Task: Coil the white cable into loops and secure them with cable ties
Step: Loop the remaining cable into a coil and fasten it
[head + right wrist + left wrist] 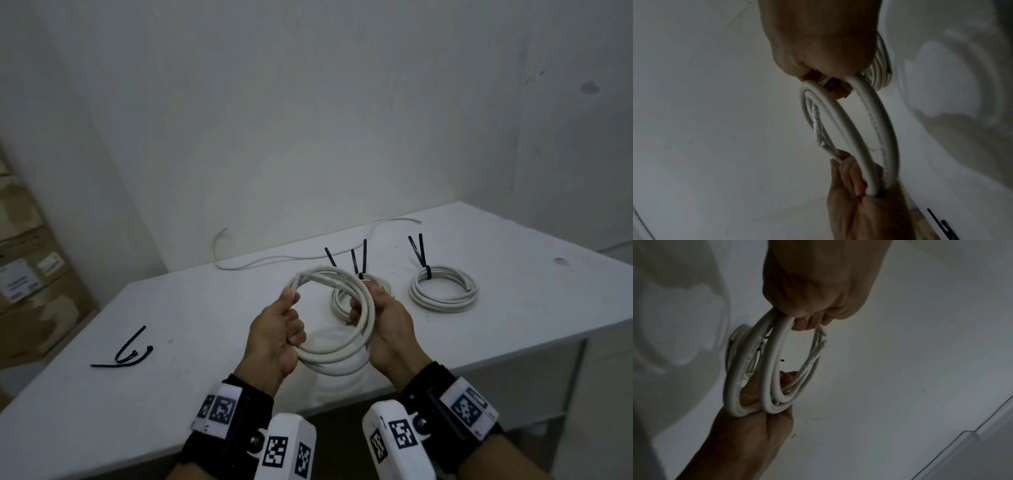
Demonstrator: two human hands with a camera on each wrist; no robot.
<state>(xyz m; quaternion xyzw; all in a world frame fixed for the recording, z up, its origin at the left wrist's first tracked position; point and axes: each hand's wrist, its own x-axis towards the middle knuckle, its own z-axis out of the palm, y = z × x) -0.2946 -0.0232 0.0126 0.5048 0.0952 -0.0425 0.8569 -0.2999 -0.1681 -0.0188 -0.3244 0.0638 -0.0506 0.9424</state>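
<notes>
1. Gripping opposite sides of the white cable coil, the left hand and right hand curl their fingers round it.
2. It hangs above the table, near its front edge.
3. Two tied coils lie behind; loose cable ties lie left.

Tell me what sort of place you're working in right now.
Probably a storeroom or back workroom: a plain white table against bare, scuffed white walls, with stacked cardboard boxes bearing labels at the left. No windows or furnishings show.
</notes>
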